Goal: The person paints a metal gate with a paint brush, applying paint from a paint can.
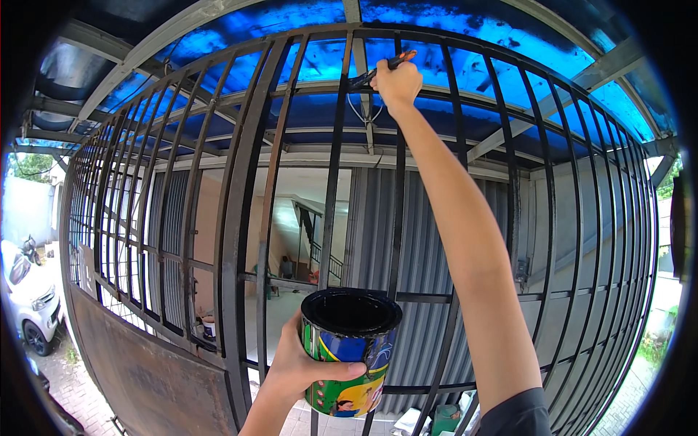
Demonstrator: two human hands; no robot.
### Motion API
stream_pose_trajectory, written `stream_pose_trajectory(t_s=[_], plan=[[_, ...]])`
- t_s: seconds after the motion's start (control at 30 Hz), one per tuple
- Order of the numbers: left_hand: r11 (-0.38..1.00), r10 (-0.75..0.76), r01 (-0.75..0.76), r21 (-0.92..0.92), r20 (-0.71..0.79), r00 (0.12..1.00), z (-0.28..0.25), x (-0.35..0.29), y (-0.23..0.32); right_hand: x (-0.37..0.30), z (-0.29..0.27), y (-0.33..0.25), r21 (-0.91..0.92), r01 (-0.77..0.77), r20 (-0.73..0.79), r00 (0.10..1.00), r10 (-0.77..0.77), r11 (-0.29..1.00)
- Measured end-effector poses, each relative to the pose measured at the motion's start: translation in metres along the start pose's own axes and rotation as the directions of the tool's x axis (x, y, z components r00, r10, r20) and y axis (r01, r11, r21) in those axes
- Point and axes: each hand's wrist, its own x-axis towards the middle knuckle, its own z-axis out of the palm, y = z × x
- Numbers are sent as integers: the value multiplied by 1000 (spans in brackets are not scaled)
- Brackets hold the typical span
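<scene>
My left hand (294,369) is wrapped round a paint can (345,350) with a green, blue and yellow label, held upright at the lower middle. Its mouth is open, and black paint coats the rim and inside. High above, my right hand (400,86) grips a paintbrush (363,78) by its handle, part of which shows orange. The dark bristles lie against a vertical bar (337,152) of the metal gate, near its top. Most bars look black, while a neighbouring bar (272,174) on the left shows brownish patches.
A rusty sheet panel (156,363) fills the gate's lower left. Behind the bars stand a grey corrugated shutter (429,240) and a room with a staircase (326,254). A translucent blue roof (465,69) spans overhead. A white car (33,298) is outside at left.
</scene>
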Motion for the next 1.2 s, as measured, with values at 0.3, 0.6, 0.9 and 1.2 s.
stream_pose_trajectory(t_s=[0.3,0.6,0.9,1.2], plan=[[1000,-7,7,-4,-1,1000,7,-1,2,4,-2,-6,-142,181,77,982,-171,973],[1000,-21,21,-3,20,1000,12,-2,-5,17,-15,-36,-489,607,381,794,-473,626],[1000,-6,6,-19,18,1000,15,-2,-7,4,-2,-49,-457,830,711,557,-429,320],[999,-42,42,8,-8,999,12,-7,-5,-3,3,-51,-472,788,663,613,-431,395]])
